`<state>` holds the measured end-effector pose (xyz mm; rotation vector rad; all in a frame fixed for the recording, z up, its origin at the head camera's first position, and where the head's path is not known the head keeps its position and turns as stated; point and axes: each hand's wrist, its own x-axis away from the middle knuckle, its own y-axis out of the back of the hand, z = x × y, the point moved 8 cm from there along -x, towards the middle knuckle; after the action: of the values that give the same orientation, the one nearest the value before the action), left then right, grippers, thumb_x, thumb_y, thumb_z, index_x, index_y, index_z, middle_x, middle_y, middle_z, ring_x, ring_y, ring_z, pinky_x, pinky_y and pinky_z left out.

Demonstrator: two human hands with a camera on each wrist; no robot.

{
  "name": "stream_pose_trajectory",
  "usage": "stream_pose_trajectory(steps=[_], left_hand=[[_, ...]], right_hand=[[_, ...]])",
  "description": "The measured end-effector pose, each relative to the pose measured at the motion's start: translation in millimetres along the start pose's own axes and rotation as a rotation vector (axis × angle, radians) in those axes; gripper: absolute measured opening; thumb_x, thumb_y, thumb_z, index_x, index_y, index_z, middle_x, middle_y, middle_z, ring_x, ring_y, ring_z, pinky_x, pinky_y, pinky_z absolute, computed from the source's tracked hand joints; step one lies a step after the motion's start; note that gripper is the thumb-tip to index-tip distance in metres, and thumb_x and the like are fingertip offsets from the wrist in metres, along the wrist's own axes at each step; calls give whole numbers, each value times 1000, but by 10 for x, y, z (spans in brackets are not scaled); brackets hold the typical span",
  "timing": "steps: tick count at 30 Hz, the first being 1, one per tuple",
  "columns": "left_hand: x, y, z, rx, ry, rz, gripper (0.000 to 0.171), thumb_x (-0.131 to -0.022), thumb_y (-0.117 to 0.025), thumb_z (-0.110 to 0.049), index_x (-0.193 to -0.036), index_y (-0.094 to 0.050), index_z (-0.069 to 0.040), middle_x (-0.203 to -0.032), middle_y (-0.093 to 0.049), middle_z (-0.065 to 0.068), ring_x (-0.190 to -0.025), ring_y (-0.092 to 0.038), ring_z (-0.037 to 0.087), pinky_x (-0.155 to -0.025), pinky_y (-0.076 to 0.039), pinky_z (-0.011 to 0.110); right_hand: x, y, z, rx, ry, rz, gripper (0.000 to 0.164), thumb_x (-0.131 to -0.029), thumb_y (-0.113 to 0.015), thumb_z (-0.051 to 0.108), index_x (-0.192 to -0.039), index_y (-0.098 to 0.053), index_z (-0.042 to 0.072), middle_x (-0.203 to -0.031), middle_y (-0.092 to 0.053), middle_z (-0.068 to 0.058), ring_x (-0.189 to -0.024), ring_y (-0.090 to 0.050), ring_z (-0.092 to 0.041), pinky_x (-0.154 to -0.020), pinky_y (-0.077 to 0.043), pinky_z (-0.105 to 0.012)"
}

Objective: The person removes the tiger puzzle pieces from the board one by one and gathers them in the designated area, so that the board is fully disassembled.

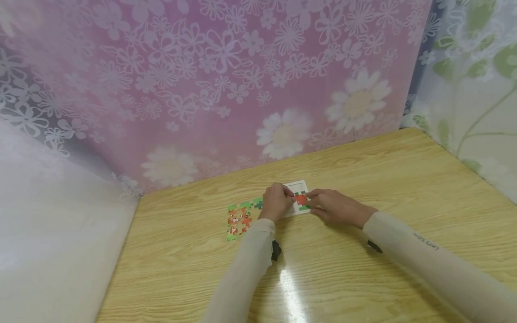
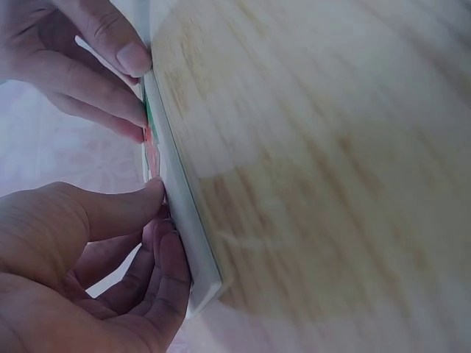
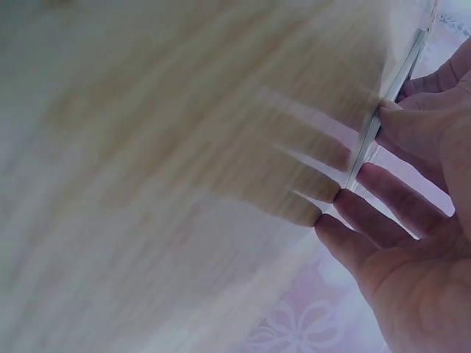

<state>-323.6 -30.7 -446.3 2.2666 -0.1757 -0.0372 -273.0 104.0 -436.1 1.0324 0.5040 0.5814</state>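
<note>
A white puzzle tray [image 1: 298,184] lies on the table with a few red and green joined puzzle pieces [image 1: 301,200] in its right part. My left hand [image 1: 276,202] is over the tray's left side, thumb and forefinger pinching a small puzzle piece, mostly hidden, beside the red pieces. In the left wrist view a reddish edge [image 2: 153,158] shows at the left thumb tip. From the right, my right hand [image 1: 332,205] touches the tray's right edge and the pieces there with extended fingers. Its fingers [image 3: 394,198] meet the table beside the tray in the right wrist view.
Left of the tray lie several loose puzzle pieces [image 1: 238,220] showing an orange animal face and green edges, partly behind the left forearm. The wood-grain table [image 1: 363,278] meets a pink flowered backdrop [image 1: 226,89] at the back.
</note>
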Motion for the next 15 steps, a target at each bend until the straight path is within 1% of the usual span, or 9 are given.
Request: stream_pose_trajectory(steps=[5,9,13,15], left_hand=[[7,11,8,8,6,0,6,-90,-79,-13,-85,-81,-10,-74,-70,-4,-69,-60,11,-69,-52,30],[29,20,11,27,33,11,7,-90,-79,-13,-84,-80,-10,-74,-69,-4,-68,-61,11,-67,-52,29],[48,25,-1,46,48,21,8,-91,-78,-14,-84,-79,-10,-75,-69,-4,-69,-61,11,-67,-53,30],[55,25,-8,54,47,23,8,-92,-78,-14,-85,-79,-10,-76,-69,-3,-69,-62,11,-66,-53,30]], right_hand=[[-10,-6,6,10,33,-9,20,-94,-71,3,-112,-75,-4,-129,-63,-29,-113,-64,-41,-91,-55,-50],[-18,-1,25,9,64,-6,16,-93,-71,1,-108,-76,-5,-126,-63,-31,-107,-67,-40,-87,-57,-46],[-22,7,28,-2,81,-7,18,-93,-71,-1,-110,-75,-6,-126,-63,-32,-109,-67,-39,-87,-57,-45],[-16,12,29,-2,83,-1,22,-94,-70,0,-114,-73,-8,-128,-61,-32,-113,-65,-43,-90,-56,-47]])
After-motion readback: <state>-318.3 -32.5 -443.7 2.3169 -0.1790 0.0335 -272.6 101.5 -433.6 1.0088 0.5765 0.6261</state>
